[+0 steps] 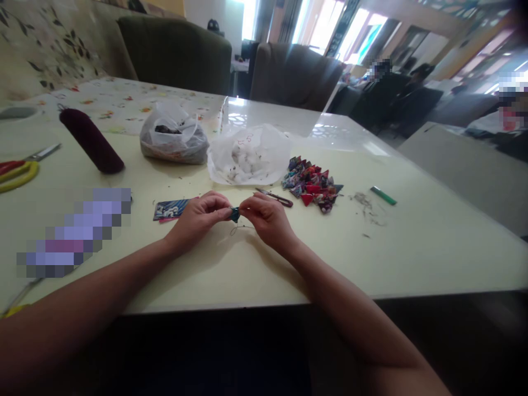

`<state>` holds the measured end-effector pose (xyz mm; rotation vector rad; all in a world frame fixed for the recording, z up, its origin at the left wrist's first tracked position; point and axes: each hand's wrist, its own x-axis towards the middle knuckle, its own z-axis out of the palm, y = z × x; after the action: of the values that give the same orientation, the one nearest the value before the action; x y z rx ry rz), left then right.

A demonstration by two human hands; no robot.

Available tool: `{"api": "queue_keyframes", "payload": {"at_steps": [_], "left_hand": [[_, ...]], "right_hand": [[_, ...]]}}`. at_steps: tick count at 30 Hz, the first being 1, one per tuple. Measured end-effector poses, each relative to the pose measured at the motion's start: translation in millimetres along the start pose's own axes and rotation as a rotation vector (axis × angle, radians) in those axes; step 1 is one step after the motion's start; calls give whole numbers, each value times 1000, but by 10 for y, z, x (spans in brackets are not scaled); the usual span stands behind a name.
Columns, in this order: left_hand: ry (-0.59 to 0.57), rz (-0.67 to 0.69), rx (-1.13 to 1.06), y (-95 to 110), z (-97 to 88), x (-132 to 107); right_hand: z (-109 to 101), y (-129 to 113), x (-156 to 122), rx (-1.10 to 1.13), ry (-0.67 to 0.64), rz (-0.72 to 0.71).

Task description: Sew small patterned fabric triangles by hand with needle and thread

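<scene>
My left hand and my right hand meet over the pale table, both pinching a small teal folded piece between their fingertips. A thin dark thread hangs from the piece onto the table. Just behind my right hand lie small scissors. A pile of several colourful folded triangles sits to the right of them. A flat blue wrapper lies left of my left hand.
Two plastic bags stand behind: a white one and a clear one with dark contents. A maroon cylinder, yellow-handled scissors and a green lighter also lie on the table. Armchairs stand beyond.
</scene>
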<state>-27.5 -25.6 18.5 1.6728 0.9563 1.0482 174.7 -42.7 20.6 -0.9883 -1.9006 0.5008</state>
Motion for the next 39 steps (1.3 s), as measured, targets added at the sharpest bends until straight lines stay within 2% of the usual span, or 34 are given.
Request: {"api": "queue_keyframes", "payload": {"at_steps": [13, 24, 27, 32, 39], "left_hand": [[-123, -119, -331, -68, -12, 0], [-179, -177, -313, -24, -7, 22], [-148, -188, -320, -23, 0, 30], [-34, -167, -357, 4, 23, 42], [-55, -124, -287, -1, 59, 25]], "right_hand": [[-40, 21, 31, 128, -80, 64], [-11, 9, 6, 112, -90, 8], [-4, 30, 17, 98, -69, 10], [-16, 78, 49, 117, -22, 49], [86, -40, 7, 66, 18, 0]]}}
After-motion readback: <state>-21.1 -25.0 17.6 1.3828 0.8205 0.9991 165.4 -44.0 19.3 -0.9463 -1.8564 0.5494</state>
